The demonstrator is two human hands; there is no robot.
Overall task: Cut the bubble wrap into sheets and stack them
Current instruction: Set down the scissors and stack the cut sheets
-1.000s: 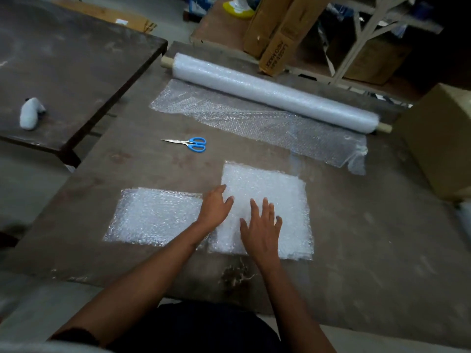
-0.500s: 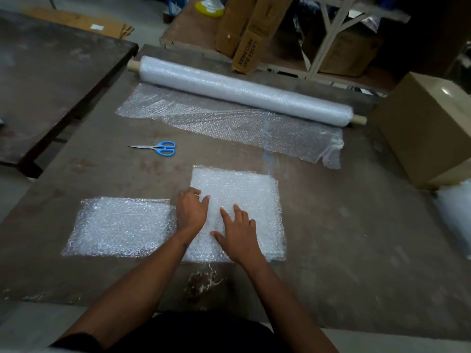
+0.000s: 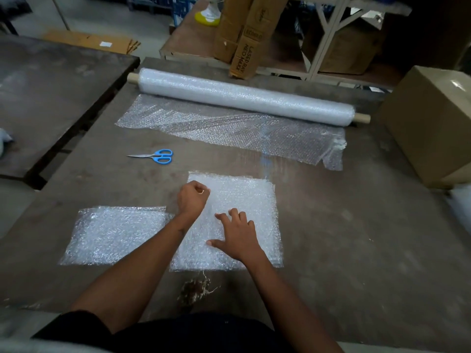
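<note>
A stack of cut bubble wrap sheets point(image 3: 249, 197) lies in front of me on the dark table point(image 3: 356, 238). My right hand point(image 3: 237, 235) rests on the stack with its fingers spread. My left hand point(image 3: 192, 197) is over the stack's upper left corner with its fingers curled into a fist; I see nothing held in it. Another cut sheet point(image 3: 114, 235) lies flat to the left of the stack. The bubble wrap roll point(image 3: 242, 98) lies across the far side, with a loose unrolled length point(image 3: 216, 126) spread toward me. Blue-handled scissors point(image 3: 159, 156) lie shut between the roll and the sheets.
A large cardboard box point(image 3: 433, 123) stands at the table's right edge. A second dark table point(image 3: 51, 85) adjoins on the left across a narrow gap. Tall cartons point(image 3: 244, 36) and a white rack stand behind the roll.
My left hand has slid up along the stack's left side and curled into a fist. My right hand stays on the stack, its fingers spread wider. The view has shifted slightly.
</note>
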